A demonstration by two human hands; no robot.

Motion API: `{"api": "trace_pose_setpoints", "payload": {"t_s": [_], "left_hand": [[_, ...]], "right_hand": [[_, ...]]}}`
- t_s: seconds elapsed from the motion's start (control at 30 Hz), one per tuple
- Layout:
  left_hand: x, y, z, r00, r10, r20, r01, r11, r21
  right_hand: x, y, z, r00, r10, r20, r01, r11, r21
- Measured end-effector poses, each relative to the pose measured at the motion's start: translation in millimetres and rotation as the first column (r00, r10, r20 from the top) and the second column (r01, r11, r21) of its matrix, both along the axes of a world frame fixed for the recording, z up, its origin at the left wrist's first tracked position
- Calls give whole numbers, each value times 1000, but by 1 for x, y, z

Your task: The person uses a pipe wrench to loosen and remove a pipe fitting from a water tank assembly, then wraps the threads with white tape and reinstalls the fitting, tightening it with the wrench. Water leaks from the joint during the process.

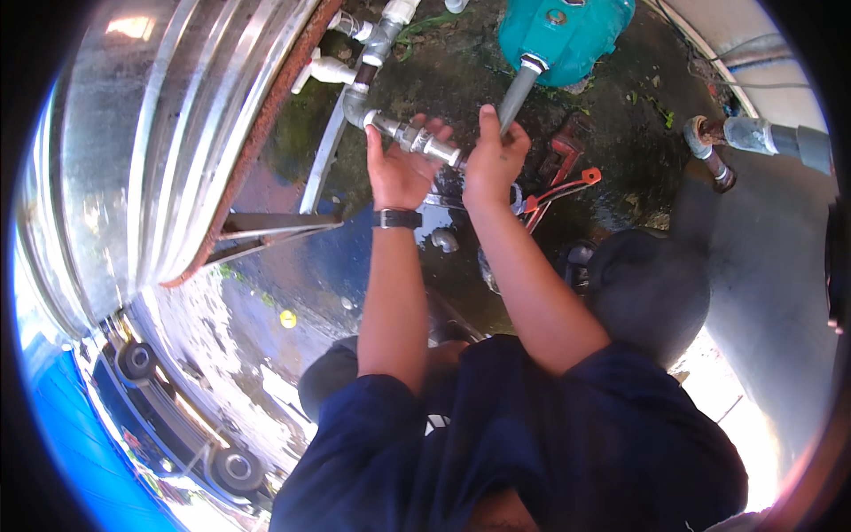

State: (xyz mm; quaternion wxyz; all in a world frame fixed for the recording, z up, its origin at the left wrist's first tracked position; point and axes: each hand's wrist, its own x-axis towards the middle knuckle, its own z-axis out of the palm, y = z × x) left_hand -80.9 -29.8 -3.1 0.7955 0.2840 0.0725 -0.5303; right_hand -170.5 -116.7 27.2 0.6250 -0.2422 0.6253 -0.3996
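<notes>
A metal pipe union [415, 139] joins a grey elbow [359, 108] on the left to a pipe leading into my right hand [495, 164]. Its fingers are closed around the pipe end, thumb pointing up; the joint itself is hidden inside the grip. From there a grey pipe [518, 97] rises to a teal metal housing [563, 40]. My left hand [403, 175], with a dark band at the wrist, is palm up below the union. Its fingers are spread behind the fitting and the thumb stands apart; whether it touches is unclear.
A ribbed metal tank [160, 142] with a rusty rim fills the left, beside a metal brace [322, 164]. A white-handled valve [326, 71] sits above the elbow. On wet ground lie a red wrench [560, 158], an orange-handled tool [567, 189] and a loose grey elbow [445, 239].
</notes>
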Motion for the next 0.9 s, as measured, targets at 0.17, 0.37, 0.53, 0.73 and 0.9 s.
{"api": "trace_pose_setpoints", "payload": {"t_s": [0.17, 0.37, 0.53, 0.73, 0.9], "left_hand": [[8, 24, 21, 983, -63, 172, -4, 931, 365], [6, 21, 19, 978, -78, 191, -2, 921, 390], [21, 28, 18, 950, -220, 220, 104, 891, 443], [33, 21, 44, 956, -281, 83, 184, 797, 576], [24, 8, 61, 979, -199, 48, 120, 749, 651]], "right_hand": [[-27, 17, 15, 804, 3, -595, -550, 384, -742], [-15, 24, 14, 542, 154, -826, -834, 213, -508], [-8, 35, -3, 667, 104, -738, -741, 204, -640], [-6, 37, 6, 675, 115, -729, -733, 221, -644], [-8, 46, 14, 644, 113, -757, -747, 304, -590]]}}
